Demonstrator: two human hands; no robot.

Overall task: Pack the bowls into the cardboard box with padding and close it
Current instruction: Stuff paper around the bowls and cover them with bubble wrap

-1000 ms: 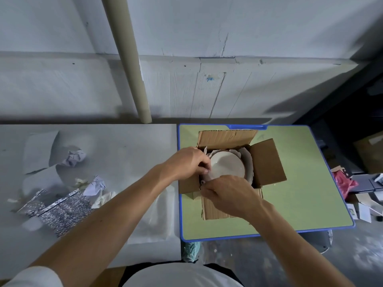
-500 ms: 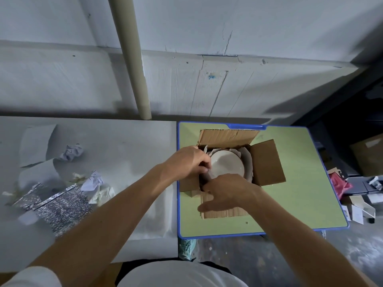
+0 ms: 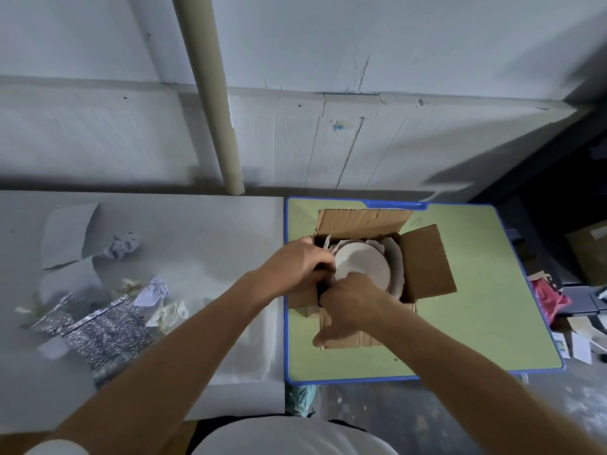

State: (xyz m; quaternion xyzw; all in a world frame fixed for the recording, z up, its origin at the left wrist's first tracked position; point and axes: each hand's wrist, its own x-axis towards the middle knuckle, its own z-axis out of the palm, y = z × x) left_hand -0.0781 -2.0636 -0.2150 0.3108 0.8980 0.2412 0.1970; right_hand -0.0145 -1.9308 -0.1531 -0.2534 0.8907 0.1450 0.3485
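Observation:
An open cardboard box (image 3: 427, 270) stands on a green table, its flaps spread outward. A white bowl (image 3: 364, 264) lies inside it, with white padding paper (image 3: 395, 267) bunched round its rim. My left hand (image 3: 294, 262) is at the box's left edge, fingers curled and pinching the paper beside the bowl. My right hand (image 3: 353, 298) reaches over the near flap (image 3: 354, 338). Its fingers push down into the gap at the bowl's near-left edge, and its thumb is stretched out over the flap. The fingertips of both hands are partly hidden.
The green table has a blue rim (image 3: 361, 377). To the left, on a grey surface, lie crumpled paper balls (image 3: 123, 246), paper sheets (image 3: 67, 234) and silvery foil padding (image 3: 101, 336). A beige pipe (image 3: 210, 93) runs up the wall. Clutter and boxes (image 3: 578, 336) sit at the right.
My right hand has slid a little toward the box's near-left corner and its thumb has spread out over the near flap. My left hand stays at the left edge.

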